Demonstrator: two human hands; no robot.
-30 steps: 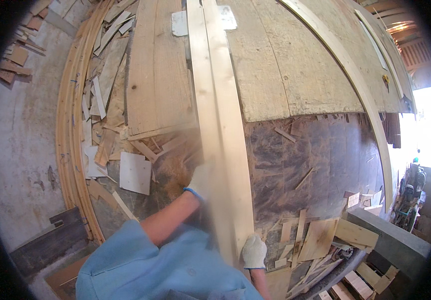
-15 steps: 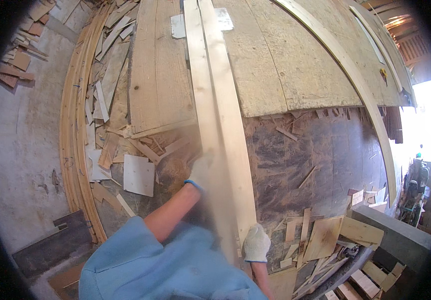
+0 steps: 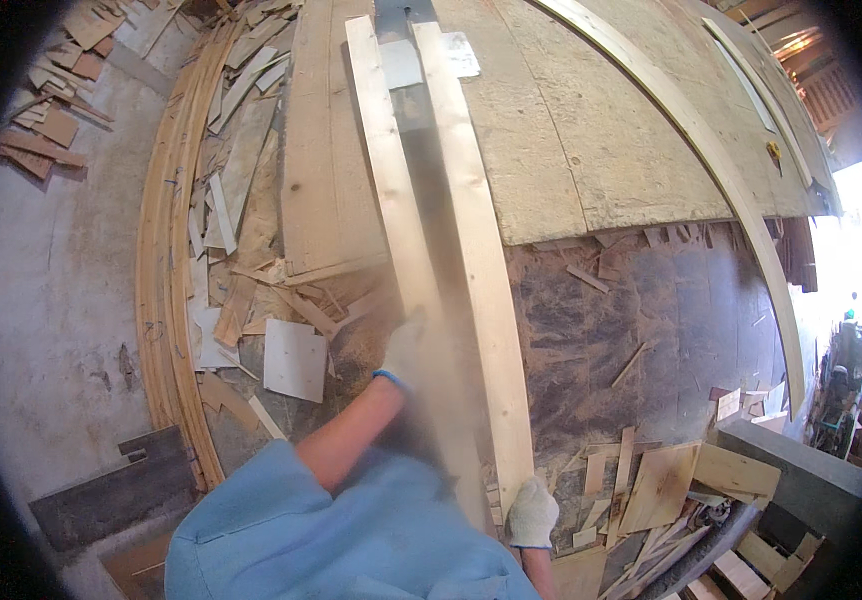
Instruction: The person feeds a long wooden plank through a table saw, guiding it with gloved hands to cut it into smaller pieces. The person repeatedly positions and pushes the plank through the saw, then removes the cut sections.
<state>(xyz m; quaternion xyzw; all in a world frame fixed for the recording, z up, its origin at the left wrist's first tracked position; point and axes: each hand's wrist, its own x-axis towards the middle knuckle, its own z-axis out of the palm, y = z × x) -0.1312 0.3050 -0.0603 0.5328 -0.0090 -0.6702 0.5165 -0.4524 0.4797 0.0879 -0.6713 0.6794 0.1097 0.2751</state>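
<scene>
Head view: I log two long boards, now split.
Right hand (image 3: 531,512): gloved fingers closed on right board (image 3: 476,270), near end.
Left hand (image 3: 403,350): blurred, on left board (image 3: 391,200); grip unclear.
Change: boards earlier together, now a gap (image 3: 431,215) between them.
Beyond: panel (image 3: 591,130), scraps (image 3: 241,200).

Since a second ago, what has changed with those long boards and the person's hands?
The two boards, side by side before, have parted: the left board has swung left under the left hand, opening a gap to the right board. The left hand is blurred, so its grip is unclear. The right hand stays at the near end of the right board. The scraps on the floor lie as before.
</scene>
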